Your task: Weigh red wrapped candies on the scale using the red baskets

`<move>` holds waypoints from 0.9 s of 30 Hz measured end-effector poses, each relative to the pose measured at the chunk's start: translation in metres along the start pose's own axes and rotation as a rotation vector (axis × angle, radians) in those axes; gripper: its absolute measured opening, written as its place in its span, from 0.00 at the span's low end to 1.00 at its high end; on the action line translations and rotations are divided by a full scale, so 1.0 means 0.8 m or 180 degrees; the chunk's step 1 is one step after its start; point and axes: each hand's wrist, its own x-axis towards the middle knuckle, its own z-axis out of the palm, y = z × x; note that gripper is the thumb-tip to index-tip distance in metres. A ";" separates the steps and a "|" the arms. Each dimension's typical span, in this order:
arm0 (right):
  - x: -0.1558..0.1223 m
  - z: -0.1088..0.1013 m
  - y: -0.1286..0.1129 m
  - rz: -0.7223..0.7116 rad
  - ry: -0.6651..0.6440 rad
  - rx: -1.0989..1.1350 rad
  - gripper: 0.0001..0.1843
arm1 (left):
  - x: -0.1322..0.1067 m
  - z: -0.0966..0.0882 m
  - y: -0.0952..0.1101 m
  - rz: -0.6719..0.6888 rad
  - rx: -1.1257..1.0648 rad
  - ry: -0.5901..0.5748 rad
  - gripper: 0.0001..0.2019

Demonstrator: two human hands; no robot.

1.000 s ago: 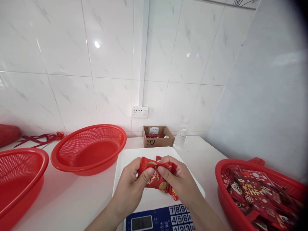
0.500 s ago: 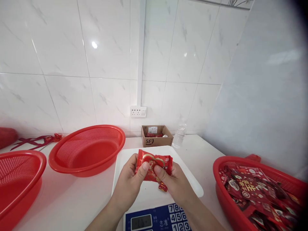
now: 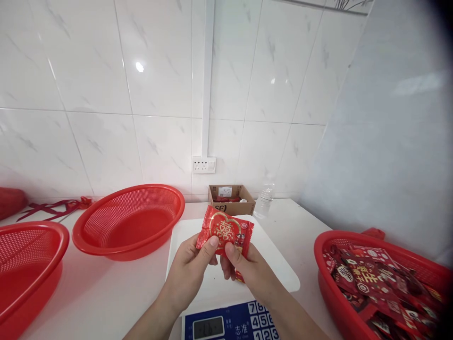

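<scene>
Both hands hold one red snack packet (image 3: 226,230) with gold heart print, its face turned up toward me. My left hand (image 3: 194,262) pinches its lower left side, thumb on top. On the right side, my right hand (image 3: 242,264) grips it the same way, with some fingers curled underneath. A small bit of red and gold wrapper (image 3: 239,276) shows below, partly hidden by my right hand. Beneath the hands lies the white pan (image 3: 279,274) of a weighing scale, with its blue keypad and display panel (image 3: 226,321) nearest me.
A red basket (image 3: 322,264) full of red snack packets stands at the right. Two red baskets, one behind (image 3: 79,236) and one nearer (image 3: 42,274), stand at the left. At the back are a cardboard box (image 3: 231,208) and a clear plastic bottle (image 3: 264,198), near the tiled wall.
The packet has been raised and tilted, so more of its printed front shows. The fingers have shifted lower on it, and the small wrapper below is now more covered.
</scene>
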 end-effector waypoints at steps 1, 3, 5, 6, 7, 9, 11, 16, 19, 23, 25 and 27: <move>0.000 0.000 0.001 -0.0001 0.0031 0.0017 0.28 | 0.000 0.000 0.000 -0.0013 0.0046 0.0029 0.19; 0.000 0.001 0.001 -0.0056 0.0005 0.0044 0.27 | 0.000 0.000 -0.001 -0.0015 0.0122 0.0028 0.19; -0.001 0.002 0.000 -0.0126 -0.0070 0.0056 0.27 | 0.000 0.001 -0.002 0.0013 0.0086 -0.0153 0.20; -0.001 0.003 0.000 -0.0145 -0.0111 0.0058 0.27 | 0.001 0.001 -0.002 0.0014 0.0034 -0.0278 0.20; -0.001 0.004 0.000 -0.0150 -0.0140 0.0057 0.27 | 0.001 0.002 -0.003 0.0002 -0.0026 -0.0372 0.21; -0.001 0.006 -0.001 -0.0174 -0.0192 0.0055 0.27 | 0.001 0.002 -0.004 -0.0074 -0.0130 -0.0423 0.22; -0.001 0.006 -0.002 -0.0249 -0.0271 0.0060 0.27 | 0.001 0.002 -0.005 -0.0154 -0.0162 -0.0323 0.22; 0.000 0.002 -0.008 -0.0235 -0.0266 0.0006 0.27 | 0.000 0.001 -0.007 -0.0105 -0.0074 -0.0094 0.21; 0.001 0.001 -0.008 -0.0095 -0.0155 -0.0057 0.27 | 0.000 0.002 -0.003 -0.0098 0.0067 -0.0063 0.21; -0.001 0.003 -0.006 -0.0016 -0.0026 -0.0178 0.28 | 0.001 0.003 0.005 -0.0077 0.0200 -0.0230 0.21; -0.001 0.005 -0.006 0.0008 -0.0009 -0.0212 0.28 | 0.001 0.004 0.007 -0.0049 0.0228 -0.0283 0.20; -0.002 0.005 -0.007 0.0006 -0.0038 -0.0234 0.28 | 0.000 0.004 0.008 -0.0032 0.0202 -0.0276 0.21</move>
